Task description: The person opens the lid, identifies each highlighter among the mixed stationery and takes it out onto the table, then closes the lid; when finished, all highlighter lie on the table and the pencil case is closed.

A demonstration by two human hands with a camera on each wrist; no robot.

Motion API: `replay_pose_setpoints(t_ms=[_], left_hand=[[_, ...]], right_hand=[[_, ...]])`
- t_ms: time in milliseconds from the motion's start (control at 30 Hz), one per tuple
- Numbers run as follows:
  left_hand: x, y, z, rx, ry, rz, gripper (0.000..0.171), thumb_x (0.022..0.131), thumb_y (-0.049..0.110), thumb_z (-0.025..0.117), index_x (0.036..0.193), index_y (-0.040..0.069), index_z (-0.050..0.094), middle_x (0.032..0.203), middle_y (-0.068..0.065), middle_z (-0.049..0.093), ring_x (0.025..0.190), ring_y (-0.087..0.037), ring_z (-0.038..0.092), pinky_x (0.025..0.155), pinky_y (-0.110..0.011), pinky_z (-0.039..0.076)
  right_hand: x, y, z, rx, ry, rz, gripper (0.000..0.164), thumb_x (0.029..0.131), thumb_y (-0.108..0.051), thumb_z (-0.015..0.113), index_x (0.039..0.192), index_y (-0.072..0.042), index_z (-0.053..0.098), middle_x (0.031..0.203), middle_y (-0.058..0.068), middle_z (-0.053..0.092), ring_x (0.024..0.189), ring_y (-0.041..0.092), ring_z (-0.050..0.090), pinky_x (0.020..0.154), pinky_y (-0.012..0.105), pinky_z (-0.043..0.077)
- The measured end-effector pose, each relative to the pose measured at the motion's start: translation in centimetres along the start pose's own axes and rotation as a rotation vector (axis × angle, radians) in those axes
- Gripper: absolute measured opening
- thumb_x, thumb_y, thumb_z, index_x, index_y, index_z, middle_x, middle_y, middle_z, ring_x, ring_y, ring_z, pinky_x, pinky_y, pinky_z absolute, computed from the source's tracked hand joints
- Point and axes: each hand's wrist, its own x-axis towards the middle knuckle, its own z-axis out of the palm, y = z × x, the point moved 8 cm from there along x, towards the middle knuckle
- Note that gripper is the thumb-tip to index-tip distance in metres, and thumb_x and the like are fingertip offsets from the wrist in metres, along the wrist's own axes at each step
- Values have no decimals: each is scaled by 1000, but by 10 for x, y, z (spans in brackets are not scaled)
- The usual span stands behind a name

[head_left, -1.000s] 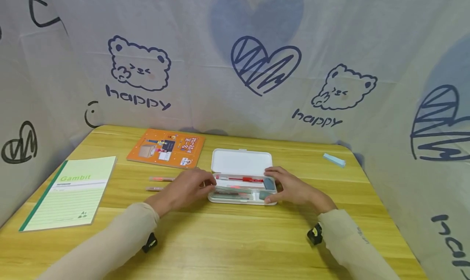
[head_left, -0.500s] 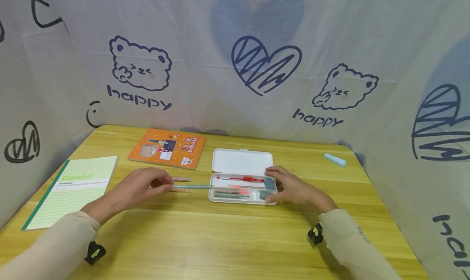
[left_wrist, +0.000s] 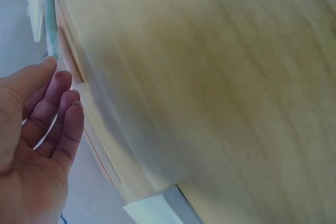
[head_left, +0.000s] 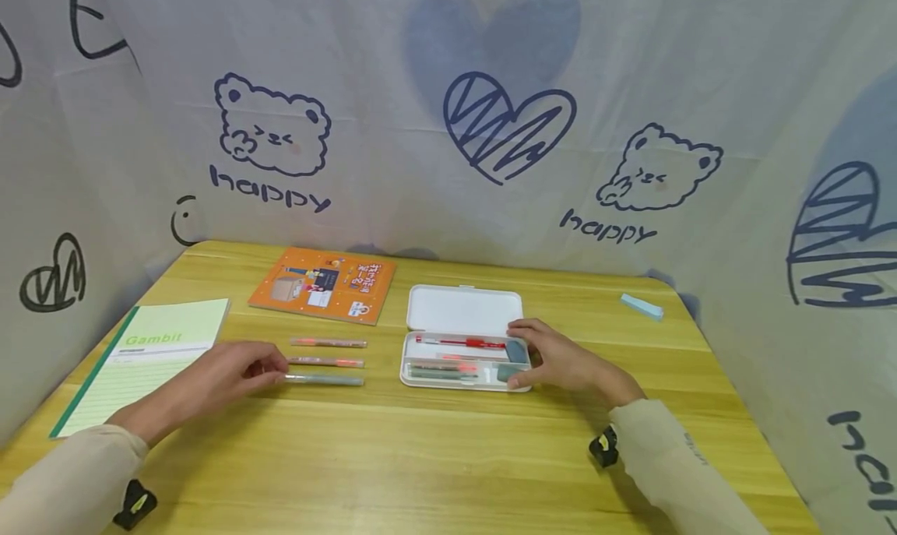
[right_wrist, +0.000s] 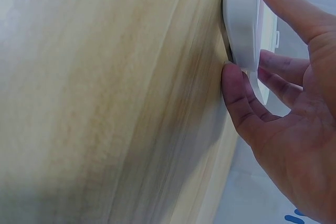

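Note:
My left hand [head_left: 227,375] pinches one end of a grey-green pen [head_left: 328,380], left of the pencil case. In the left wrist view, thumb and forefinger hold the pen [left_wrist: 50,17] by its tip. Two pinkish-brown pens [head_left: 329,343] lie just behind it, roughly parallel. The white pencil case [head_left: 464,311] has its lid laid back. Inside are a red pen [head_left: 459,341], several other pens and a grey-blue eraser [head_left: 515,351]. My right hand [head_left: 568,362] grips the case's right end; the right wrist view shows its fingers around the white corner [right_wrist: 242,24].
A pale green notebook [head_left: 164,329] lies at the left, partly behind my left forearm. An orange booklet [head_left: 322,284] is at the back of the wooden table [head_left: 448,457]. A light blue strip [head_left: 641,306] lies at back right. Patterned cloth [head_left: 392,169] hangs behind.
My left hand has taken the grey-green pen out of the case and moved left, bringing it down in front of the two pinkish-brown pens. The right hand stays at the case.

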Motion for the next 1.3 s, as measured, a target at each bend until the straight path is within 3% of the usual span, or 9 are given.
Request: replay_pose_setpoints(t_ms=[400, 1000, 1133, 1300], left_hand=[[3, -3, 6, 21, -22, 30, 5, 103, 25, 77, 104, 20, 78, 93, 19, 72, 82, 6, 60, 74, -27, 55], [3, -7, 4, 9, -56, -16, 14, 104, 26, 77, 114, 18, 79, 94, 17, 71, 83, 4, 59, 74, -26, 54], [11, 1, -3, 7, -31, -13, 14, 104, 26, 76, 115, 17, 79, 92, 15, 69, 80, 1, 57, 71, -25, 52], [36, 26, -1, 21, -13, 32, 15, 104, 24, 77, 114, 13, 80, 92, 12, 72, 79, -1, 57, 69, -25, 51]], right_hand=[[0, 1, 0, -3, 1, 12, 94, 92, -45, 88, 163, -1, 44, 175, 17, 31, 158, 42, 36, 130, 63, 31], [1, -1, 1, -4, -5, 16, 94, 93, -44, 88, 163, -1, 44, 175, 17, 31, 159, 42, 35, 130, 63, 31], [0, -1, 0, -9, 0, 17, 94, 93, -45, 87, 163, -2, 44, 176, 16, 31, 160, 42, 34, 130, 64, 30], [-1, -1, 0, -3, 1, 12, 94, 93, -45, 88, 163, -1, 44, 176, 17, 31, 161, 42, 33, 130, 64, 29]])
